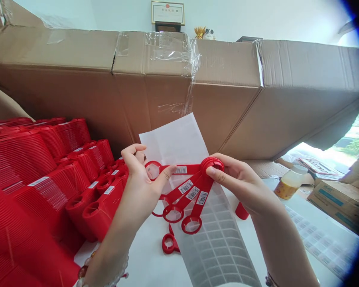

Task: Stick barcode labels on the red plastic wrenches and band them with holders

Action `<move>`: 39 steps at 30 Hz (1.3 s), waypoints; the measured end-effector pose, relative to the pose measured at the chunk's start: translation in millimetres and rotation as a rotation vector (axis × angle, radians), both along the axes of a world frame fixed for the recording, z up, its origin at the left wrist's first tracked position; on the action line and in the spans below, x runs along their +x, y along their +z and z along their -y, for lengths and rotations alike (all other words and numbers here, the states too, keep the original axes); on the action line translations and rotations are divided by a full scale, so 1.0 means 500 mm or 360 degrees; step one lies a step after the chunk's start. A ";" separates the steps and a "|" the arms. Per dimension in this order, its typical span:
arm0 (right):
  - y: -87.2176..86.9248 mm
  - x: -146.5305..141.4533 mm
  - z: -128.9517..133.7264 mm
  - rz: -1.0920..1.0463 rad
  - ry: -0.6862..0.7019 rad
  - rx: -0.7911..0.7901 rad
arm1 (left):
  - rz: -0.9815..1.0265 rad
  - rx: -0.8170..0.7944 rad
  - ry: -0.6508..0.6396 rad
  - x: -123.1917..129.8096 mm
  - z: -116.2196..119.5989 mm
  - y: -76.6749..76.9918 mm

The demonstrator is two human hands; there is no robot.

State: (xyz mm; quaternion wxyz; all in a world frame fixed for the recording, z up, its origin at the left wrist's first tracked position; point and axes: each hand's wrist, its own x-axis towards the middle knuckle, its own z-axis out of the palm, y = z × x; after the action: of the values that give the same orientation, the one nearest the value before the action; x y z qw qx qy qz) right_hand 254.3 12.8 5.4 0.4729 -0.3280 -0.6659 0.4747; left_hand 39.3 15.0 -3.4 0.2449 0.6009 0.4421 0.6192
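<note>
My right hand pinches the stacked ring ends of several flat red plastic pieces. Each has a ring at both ends and a barcode sticker on its strip; their free ends fan out down and left. My left hand closes around the ring end of the topmost piece, thumb beside its barcode sticker. Below them lies a grey-white sticker sheet with a grid of rectangles, its upper part plain white. Another red piece sits on the table, partly under the sheet.
Tall stacks of red pieces crowd the left side. A large cardboard box walls off the back. At right are a bottle with yellowish contents, a smaller carton and another printed sheet. A red object stands behind my right wrist.
</note>
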 end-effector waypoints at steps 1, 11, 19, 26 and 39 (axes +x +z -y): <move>-0.001 0.001 -0.002 0.0001 -0.0003 -0.0003 | 0.0032 0.0037 -0.0057 -0.001 -0.001 -0.001; 0.005 0.009 -0.007 0.0007 0.0060 -0.0090 | 0.0355 -0.0249 -0.0114 0.000 0.014 0.023; -0.002 0.035 -0.028 0.0176 0.0083 -0.0115 | 0.0488 -0.0243 -0.0364 -0.032 -0.031 0.014; 0.014 0.092 -0.008 0.0098 -0.0452 0.0125 | 0.0028 0.0275 0.0440 -0.101 -0.035 0.022; 0.008 0.092 -0.036 0.0347 -0.0353 0.0090 | -0.0739 -0.0289 0.0358 -0.067 -0.159 -0.078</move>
State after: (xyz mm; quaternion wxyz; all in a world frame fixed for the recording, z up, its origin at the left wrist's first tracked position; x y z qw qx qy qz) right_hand 300.3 30.6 9.5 0.4565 -0.4358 -0.6860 0.3622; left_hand 5.9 94.5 -42.2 0.1197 0.6495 0.6041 0.4460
